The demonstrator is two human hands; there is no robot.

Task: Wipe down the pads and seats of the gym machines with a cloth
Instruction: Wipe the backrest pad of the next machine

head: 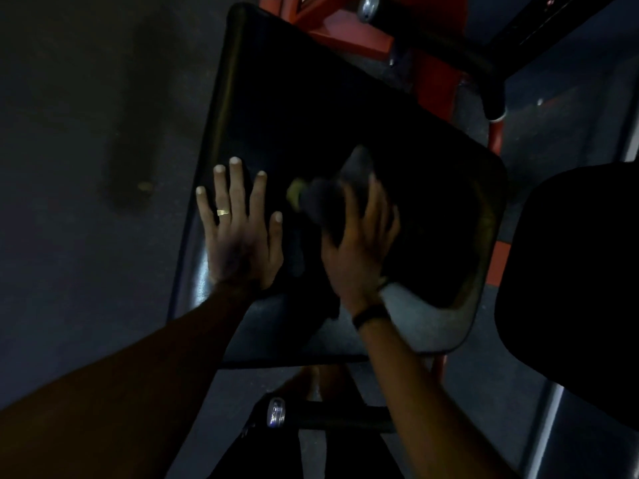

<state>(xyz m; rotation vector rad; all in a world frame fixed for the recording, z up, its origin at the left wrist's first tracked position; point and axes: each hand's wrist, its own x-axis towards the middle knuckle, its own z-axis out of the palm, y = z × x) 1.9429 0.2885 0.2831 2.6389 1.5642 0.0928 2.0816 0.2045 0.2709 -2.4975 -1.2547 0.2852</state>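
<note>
- Wiping now: your right hand [359,243] holds the cloth [332,195], bunched dark fabric with a yellowish bit at its left edge, pressed on the black pad [311,108] about mid-surface.
- Cloth reads soft and light, so it should crumple under the palm; keep it gathered under the fingers so no loose corner drags.
- Pad looks smooth and slightly glossy, likely vinyl over foam: firm enough to push against, probably slick when damp.
- Your left hand [238,229] lies flat on the pad's left side, fingers spread and straight, a ring on one finger, holding nothing, apparently bracing.
- A wristband sits on the right wrist.
- Red frame [349,36] carries the pad at the top; a second dark pad [574,288] stands to the right.
- Dim light; the pad's far half and right edge look unwiped, judging by cloth position only.
</note>
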